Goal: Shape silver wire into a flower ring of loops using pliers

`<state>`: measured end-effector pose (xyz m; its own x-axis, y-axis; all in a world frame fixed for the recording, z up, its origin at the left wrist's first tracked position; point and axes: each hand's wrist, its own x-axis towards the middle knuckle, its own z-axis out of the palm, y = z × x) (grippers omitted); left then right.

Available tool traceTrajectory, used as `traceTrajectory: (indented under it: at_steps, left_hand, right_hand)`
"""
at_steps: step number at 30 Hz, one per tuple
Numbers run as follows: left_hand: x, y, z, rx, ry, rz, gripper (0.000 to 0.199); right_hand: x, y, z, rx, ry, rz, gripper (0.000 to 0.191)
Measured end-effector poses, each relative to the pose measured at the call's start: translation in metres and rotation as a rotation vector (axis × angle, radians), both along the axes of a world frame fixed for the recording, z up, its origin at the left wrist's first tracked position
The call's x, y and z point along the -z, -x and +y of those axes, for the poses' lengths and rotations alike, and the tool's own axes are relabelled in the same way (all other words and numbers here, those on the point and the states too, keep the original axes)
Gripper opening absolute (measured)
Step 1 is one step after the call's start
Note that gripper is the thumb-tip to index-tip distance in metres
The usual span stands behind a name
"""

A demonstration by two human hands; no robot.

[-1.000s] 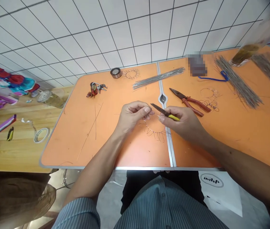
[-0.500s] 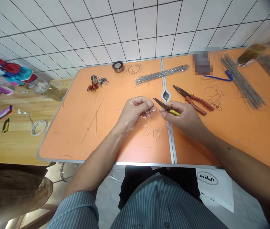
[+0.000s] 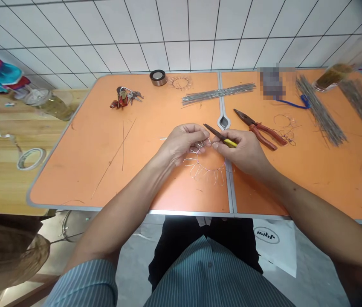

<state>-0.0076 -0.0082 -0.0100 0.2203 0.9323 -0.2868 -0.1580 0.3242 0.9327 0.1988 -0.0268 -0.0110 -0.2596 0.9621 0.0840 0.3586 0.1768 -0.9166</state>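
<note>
"White tiles (image 3: pixel 174 25) behind, orange desk (image 3: pixel 88 162) below. What's lying there?"

"Keys (image 3: pixel 134 96), a roll of tape (image 3: pixel 158 79) and thin wires (image 3: pixel 219 94) towards the back; red-handled pliers (image 3: pixel 259 128) to the right."

"And the hands?"

"Near each other, not clasped. The left hand (image 3: pixel 189 143) pinches the looped wire ring (image 3: pixel 210 169) at its upper left. The right hand (image 3: pixel 243 149) is closed round a dark, pointed tool (image 3: pixel 215 131) with a yellow handle."

"Where's the ring, exactly?"

"Below both hands, by the metal seam (image 3: pixel 230 187). Whether it touches the desk, I can't tell."
</note>
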Motion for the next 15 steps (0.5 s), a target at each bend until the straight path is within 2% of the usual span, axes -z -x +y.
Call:
traceTrajectory:
  at_steps: [8, 15]
  left_hand:
    - [0.009, -0.001, 0.004, -0.023, -0.017, -0.03, 0.026]
    - [0.01, -0.004, 0.002, -0.003, 0.003, -0.002, 0.024]
  right_hand:
    - [0.008, 0.006, 0.002, 0.045, -0.149, -0.059, 0.013]
    - [0.018, 0.002, 0.01, 0.075, -0.15, -0.1, 0.011]
